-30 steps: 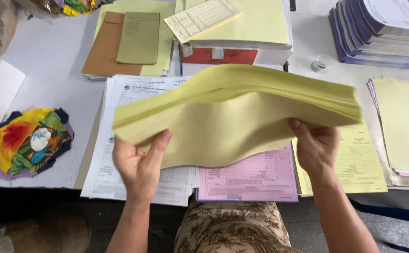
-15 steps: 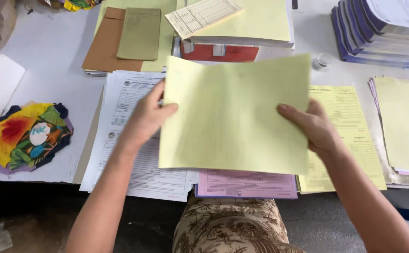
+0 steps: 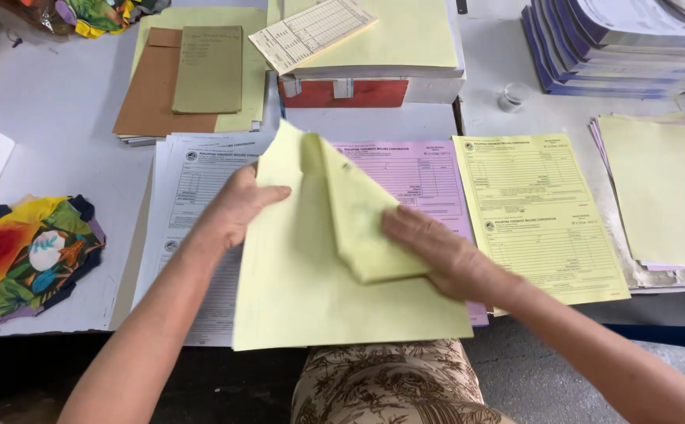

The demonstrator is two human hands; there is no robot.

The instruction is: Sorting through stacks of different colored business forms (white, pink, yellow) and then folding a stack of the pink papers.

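Stack of pale yellow blank paper sheets (image 3: 303,290) lies on table edge, over white (image 3: 193,188) and pink printed forms (image 3: 429,173). Left hand (image 3: 236,208) grips stack's left edge, fingers curled. Right hand (image 3: 437,255) presses folded-over top sheet (image 3: 358,220) flat, fingers extended together.

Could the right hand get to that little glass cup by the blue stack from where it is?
Probably yes. The right hand rests on the folded yellow paper, and only flat yellow forms lie between it and the small glass cup.
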